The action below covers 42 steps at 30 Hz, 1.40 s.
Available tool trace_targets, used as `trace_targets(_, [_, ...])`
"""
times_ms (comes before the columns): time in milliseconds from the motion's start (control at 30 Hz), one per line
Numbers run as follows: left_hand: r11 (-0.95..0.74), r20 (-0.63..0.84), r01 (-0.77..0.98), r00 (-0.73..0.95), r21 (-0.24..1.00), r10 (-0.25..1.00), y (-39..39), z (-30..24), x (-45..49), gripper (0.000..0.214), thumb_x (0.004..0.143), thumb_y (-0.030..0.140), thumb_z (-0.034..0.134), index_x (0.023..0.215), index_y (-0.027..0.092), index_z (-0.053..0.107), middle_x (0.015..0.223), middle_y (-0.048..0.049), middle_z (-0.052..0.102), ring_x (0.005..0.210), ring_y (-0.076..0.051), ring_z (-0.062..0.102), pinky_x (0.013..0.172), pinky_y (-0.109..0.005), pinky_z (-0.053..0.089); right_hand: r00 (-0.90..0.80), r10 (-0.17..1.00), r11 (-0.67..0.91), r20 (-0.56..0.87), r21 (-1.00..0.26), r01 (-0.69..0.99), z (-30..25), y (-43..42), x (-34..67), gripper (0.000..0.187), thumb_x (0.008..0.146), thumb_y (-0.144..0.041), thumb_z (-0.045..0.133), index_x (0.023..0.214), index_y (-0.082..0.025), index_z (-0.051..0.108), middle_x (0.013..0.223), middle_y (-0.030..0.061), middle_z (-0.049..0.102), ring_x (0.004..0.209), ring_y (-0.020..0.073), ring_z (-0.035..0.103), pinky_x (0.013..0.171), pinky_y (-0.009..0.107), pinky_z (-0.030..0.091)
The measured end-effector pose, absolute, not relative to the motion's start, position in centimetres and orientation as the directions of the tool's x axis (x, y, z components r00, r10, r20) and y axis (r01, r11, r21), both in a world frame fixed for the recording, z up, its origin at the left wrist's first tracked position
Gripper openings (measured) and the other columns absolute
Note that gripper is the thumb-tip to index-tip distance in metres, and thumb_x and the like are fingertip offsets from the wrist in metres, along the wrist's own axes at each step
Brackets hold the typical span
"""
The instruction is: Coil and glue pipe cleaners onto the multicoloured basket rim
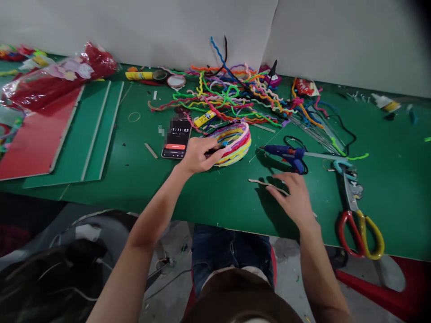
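Observation:
My left hand (201,154) is closed on the near-left rim of a round coiled basket (239,150) made of pipe cleaners in pink, red, yellow, white and purple. Low over the green table, my right hand (296,197) has its thumb and fingers apart around a beige pipe cleaner (261,182). Part of that strand is hidden under the palm. Just beyond the right hand lies a blue glue gun (284,151), its nozzle toward the basket and a clear glue stick out of its back. A thin glue thread hangs near the nozzle.
A tangled heap of coloured pipe cleaners (232,92) lies at the back by the wall. Left of the basket is a phone (177,134) showing a timer. Large scissors (352,197) overhang the front edge at right. Boards (97,134) and a red plastic-wrapped bundle (60,83) lie left.

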<state>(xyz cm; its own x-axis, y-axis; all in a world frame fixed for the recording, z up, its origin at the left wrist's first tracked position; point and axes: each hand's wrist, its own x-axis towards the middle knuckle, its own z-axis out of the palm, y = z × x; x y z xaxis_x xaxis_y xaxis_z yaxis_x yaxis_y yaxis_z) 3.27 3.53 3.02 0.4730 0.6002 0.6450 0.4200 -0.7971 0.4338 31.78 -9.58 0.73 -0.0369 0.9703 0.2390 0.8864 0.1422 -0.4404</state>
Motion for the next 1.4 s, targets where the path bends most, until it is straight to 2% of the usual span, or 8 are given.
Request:
trace_targets(100, [-0.814, 0.664, 0.387, 0.473, 0.434, 0.579, 3.6, 3.0, 3.2, 0.035, 0.088, 0.036, 0.051, 0.059, 0.019, 0.042, 0.051, 0.0041, 0.043, 0.046, -0.008, 0.035, 0.046, -0.024, 0.028, -0.218, 0.959, 0.27, 0.182, -0.343, 0.9, 0.0, -8.8, 30.1, 0.015, 0.09, -0.031, 0.053, 0.086, -0.023, 0.066, 0.105, 0.0099, 0.064, 0.102, 0.028, 0.054, 0.083, 0.043, 0.044])
trace_targets(200, [-0.837, 0.668, 0.35, 0.506, 0.42, 0.546, 3.5, 3.1, 3.0, 0.036, 0.087, 0.036, 0.053, 0.057, 0.019, 0.041, 0.049, 0.0042, 0.041, 0.045, -0.008, 0.035, 0.046, -0.024, 0.028, -0.277, 0.943, 0.331, 0.186, -0.427, 0.841, 1.2, -8.0, 29.3, 0.016, 0.093, -0.025, 0.048, 0.087, -0.021, 0.062, 0.097, 0.0085, 0.067, 0.097, 0.0239, 0.058, 0.08, 0.038, 0.045])
trace_targets(333, [-0.857, 0.64, 0.334, 0.569, 0.394, 0.516, 3.3, 3.5, 2.8, 0.039, 0.086, 0.037, 0.053, 0.053, 0.02, 0.039, 0.046, 0.0039, 0.04, 0.044, -0.009, 0.034, 0.046, -0.027, 0.027, -0.264, 0.908, 0.414, 0.326, -0.594, 0.689, 5.1, -7.1, 28.4, 0.012, 0.092, -0.026, 0.052, 0.089, -0.022, 0.063, 0.079, 0.0028, 0.065, 0.067, 0.0138, 0.058, 0.06, 0.028, 0.046])
trace_targets(433, [-0.852, 0.625, 0.316, 0.581, 0.417, 0.522, 3.1, 3.8, 2.8, 0.035, 0.084, 0.036, 0.057, 0.056, 0.019, 0.045, 0.047, 0.0031, 0.046, 0.044, -0.008, 0.038, 0.045, -0.026, 0.029, -0.308, 0.834, 0.538, 0.457, -0.554, 0.635, 7.9, -5.7, 27.5, 0.01, 0.087, -0.03, 0.061, 0.081, -0.023, 0.066, 0.077, 0.0026, 0.065, 0.068, 0.0145, 0.059, 0.058, 0.028, 0.045])
trace_targets(533, [-0.821, 0.615, 0.293, 0.551, 0.49, 0.564, 3.0, 3.9, 2.9, 0.02, 0.082, 0.033, 0.063, 0.071, 0.017, 0.057, 0.061, 0.0011, 0.061, 0.05, -0.007, 0.049, 0.048, -0.021, 0.036, -0.346, 0.781, 0.603, 0.52, -0.486, 0.632, 9.2, -3.7, 26.6, 0.01, 0.084, -0.033, 0.066, 0.079, -0.025, 0.07, 0.078, 0.0029, 0.066, 0.072, 0.016, 0.06, 0.062, 0.031, 0.047])
trace_targets(800, [-0.763, 0.6, 0.279, 0.484, 0.583, 0.636, 2.9, 4.0, 3.1, 0.018, 0.084, 0.033, 0.064, 0.084, 0.015, 0.065, 0.074, -0.0012, 0.07, 0.054, -0.006, 0.054, 0.051, -0.019, 0.039, -0.381, 0.818, 0.572, 0.431, -0.538, 0.619, 9.5, -0.1, 25.6, 0.013, 0.079, -0.039, 0.071, 0.083, -0.027, 0.075, 0.08, 0.002, 0.063, 0.076, 0.0169, 0.058, 0.067, 0.033, 0.045])
trace_targets(1100, [-0.73, 0.575, 0.241, 0.48, 0.639, 0.662, 2.9, 4.3, 3.0, 0.02, 0.084, 0.035, 0.064, 0.085, 0.015, 0.065, 0.078, -0.0034, 0.071, 0.058, -0.007, 0.058, 0.051, -0.018, 0.041, -0.392, 0.848, 0.528, 0.357, -0.632, 0.567, 8.9, 0.5, 25.1, 0.016, 0.079, -0.039, 0.07, 0.086, -0.026, 0.077, 0.077, 0.0011, 0.06, 0.07, 0.014, 0.053, 0.065, 0.03, 0.041])
trace_targets(1400, [-0.751, 0.592, 0.247, 0.486, 0.612, 0.642, 2.8, 4.2, 3.1, 0.02, 0.083, 0.035, 0.063, 0.082, 0.015, 0.067, 0.073, -0.0022, 0.071, 0.052, -0.006, 0.055, 0.048, -0.018, 0.04, -0.416, 0.85, 0.521, 0.324, -0.64, 0.565, 8.4, 0.7, 25.6, 0.027, 0.079, -0.05, 0.068, 0.081, -0.025, 0.076, 0.077, 0.0011, 0.058, 0.072, 0.0139, 0.054, 0.066, 0.029, 0.039])
